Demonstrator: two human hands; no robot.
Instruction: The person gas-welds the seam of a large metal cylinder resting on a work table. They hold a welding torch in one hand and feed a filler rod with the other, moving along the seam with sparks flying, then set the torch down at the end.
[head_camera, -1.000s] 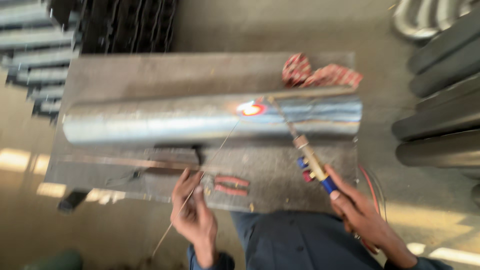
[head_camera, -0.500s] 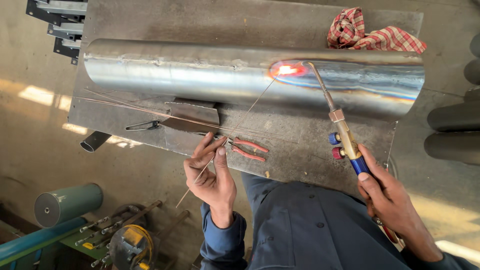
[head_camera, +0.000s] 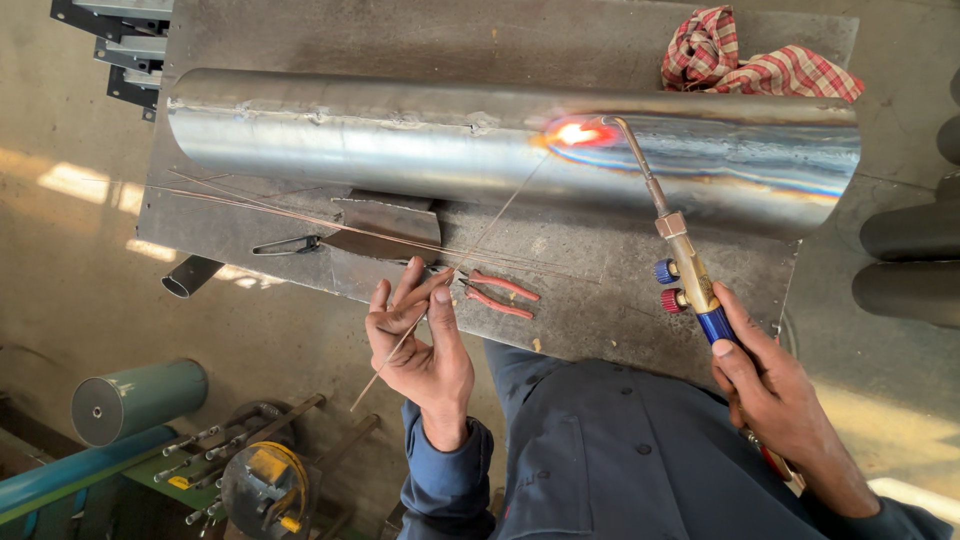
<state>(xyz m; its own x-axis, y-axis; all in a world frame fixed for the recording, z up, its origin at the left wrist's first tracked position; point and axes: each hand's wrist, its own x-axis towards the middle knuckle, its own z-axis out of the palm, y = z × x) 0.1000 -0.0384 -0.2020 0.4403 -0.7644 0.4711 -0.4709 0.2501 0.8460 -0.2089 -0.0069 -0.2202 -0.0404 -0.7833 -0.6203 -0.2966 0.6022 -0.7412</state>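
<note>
**Torch and rod at the pipe seam**

Presently, a long steel pipe (head_camera: 400, 140) lies lengthwise across a grey metal table (head_camera: 620, 290). A rough seam runs along its top, and an orange glow (head_camera: 575, 132) marks one spot right of its middle, with rainbow heat tint on the metal beyond.

The right hand (head_camera: 775, 395) is closed around the blue grip of a brass torch (head_camera: 685, 270), whose thin bent nozzle reaches up to the glow. Two knobs, one blue and one red, sit on the torch body just above the fingers.

The left hand (head_camera: 420, 345) pinches a thin rod (head_camera: 470, 255) between thumb and fingertips; the other fingers are loosely curled. The rod slants up from the hand, its far end at the glow and its near end past the table edge.

Red-handled pliers (head_camera: 500, 293) lie on the table just beside the left hand. A flat metal plate (head_camera: 385, 225) and several spare rods (head_camera: 260, 205) rest near the pipe. A red checked cloth (head_camera: 750, 60) lies behind the pipe at the far edge. Dark pipes (head_camera: 905, 260) lie to the right, off the table.
</note>
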